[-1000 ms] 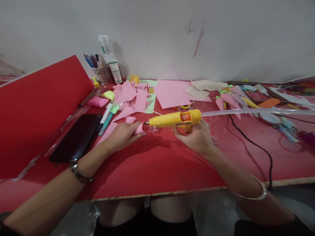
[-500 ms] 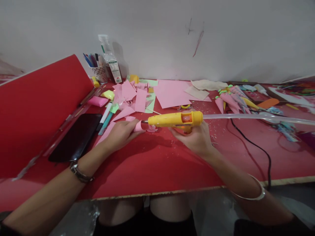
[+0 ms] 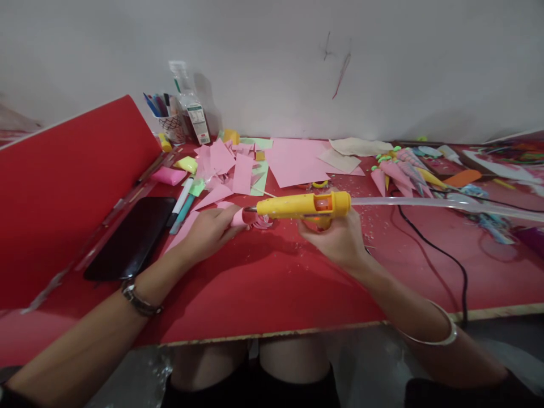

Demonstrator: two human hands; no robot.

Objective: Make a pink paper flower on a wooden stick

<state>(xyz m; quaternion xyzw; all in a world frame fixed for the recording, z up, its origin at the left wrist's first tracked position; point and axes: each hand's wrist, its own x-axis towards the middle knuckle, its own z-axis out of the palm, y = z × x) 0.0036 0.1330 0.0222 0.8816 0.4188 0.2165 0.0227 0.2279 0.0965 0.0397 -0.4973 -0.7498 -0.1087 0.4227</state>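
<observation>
A curled piece of pink paper [image 3: 240, 217] is pinched in my left hand [image 3: 208, 231], its open end facing right. My right hand [image 3: 340, 241] grips a yellow hot glue gun [image 3: 293, 205] by the handle, holding it level. The gun's metal nozzle reaches the open end of the curl; whether it touches the paper I cannot tell. A long clear glue stick [image 3: 395, 201] sticks out of the gun's back. Pink paper shreds [image 3: 262, 222] lie behind the nozzle on the red tabletop [image 3: 272, 289].
Pink paper scraps [image 3: 221, 156] and sheets [image 3: 295, 161] spread along the back. Several small paper cones [image 3: 399, 170] lie at the right, near a black cord [image 3: 442, 255]. To the left are a phone [image 3: 134, 238], markers [image 3: 182, 204], a pen cup [image 3: 170, 126], a bottle [image 3: 196, 116] and a red board [image 3: 76, 192].
The glue gun has shifted very slightly right, and the pink curl now shows more of its inside. Everything else stays in place.
</observation>
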